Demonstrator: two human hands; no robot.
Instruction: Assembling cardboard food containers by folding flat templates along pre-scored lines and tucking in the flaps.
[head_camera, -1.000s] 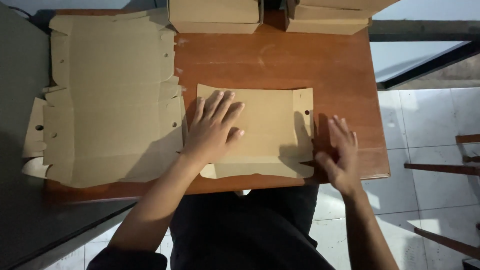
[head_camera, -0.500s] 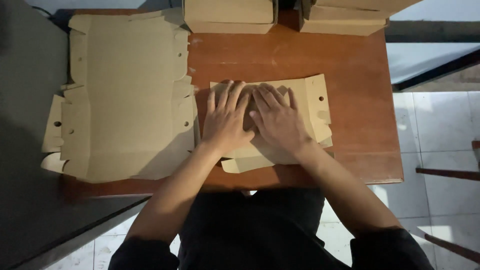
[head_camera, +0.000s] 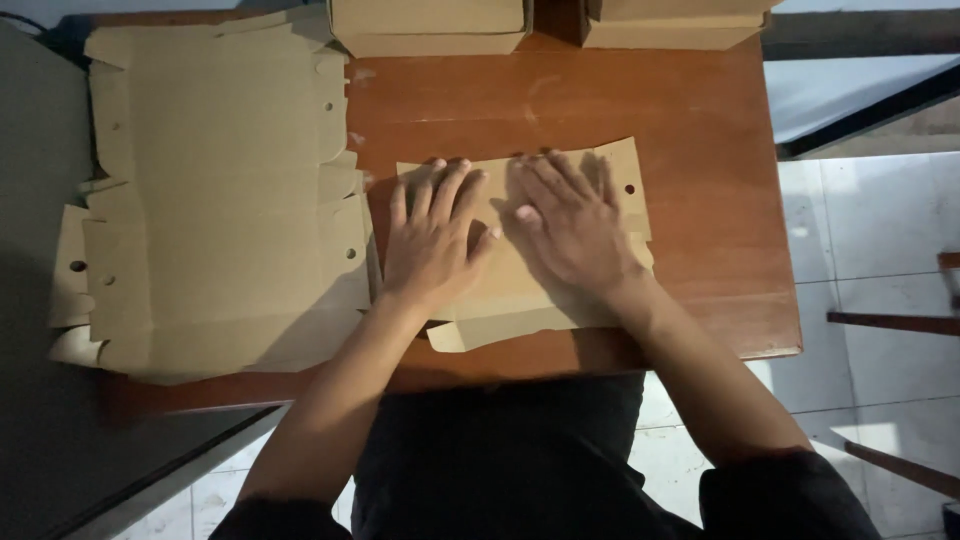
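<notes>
A flat brown cardboard box blank (head_camera: 628, 185), folded over on itself, lies on the wooden table (head_camera: 620, 100) in front of me. My left hand (head_camera: 432, 240) presses flat on its left half, fingers spread and pointing away from me. My right hand (head_camera: 570, 225) presses flat on its right half, fingers angled up and to the left. Both palms rest on the cardboard and neither grips it. The blank's punched right flap and its lower edge stick out past my hands.
A stack of unfolded cardboard blanks (head_camera: 215, 190) covers the table's left side. Two assembled cardboard boxes (head_camera: 430, 25) (head_camera: 680, 22) stand at the far edge. Tiled floor (head_camera: 870, 220) lies to the right, with wooden bars at the right border.
My right hand has moved from the table's right edge onto the folded blank, beside my left hand. The blank's right flap now lies folded flatter under both palms.
</notes>
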